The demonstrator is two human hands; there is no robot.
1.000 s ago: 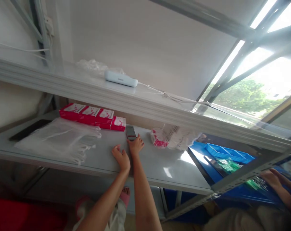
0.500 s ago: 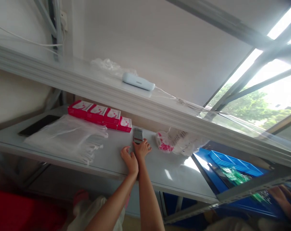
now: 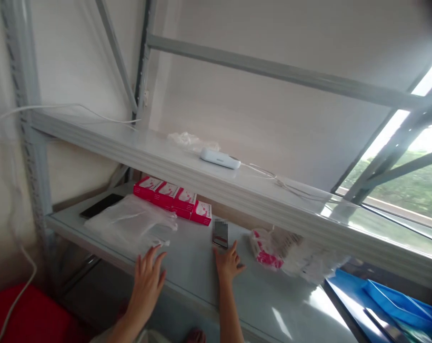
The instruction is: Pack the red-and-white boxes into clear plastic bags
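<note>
My left hand is over the front edge of the lower shelf, fingers apart and nothing in them. Just beyond its fingertips lies a stack of flat translucent plastic bags. My right hand rests on the shelf with fingers spread, at the near end of a phone lying flat. Its thumb and forefinger are close to the phone's lower corners; I cannot tell whether they touch it. A row of red-and-white boxes stands behind the bags. To the right lies a plastic-wrapped pink-and-white pack.
The upper shelf overhangs the back of the lower one and bears a white device with a cable. A dark flat tablet-like slab lies far left. Blue trays are at lower right, a red surface at lower left.
My left hand has moved left, away from my right hand towards the bags. My right hand stays by the phone's near end. The view has shifted, showing more of the rack's left side.
</note>
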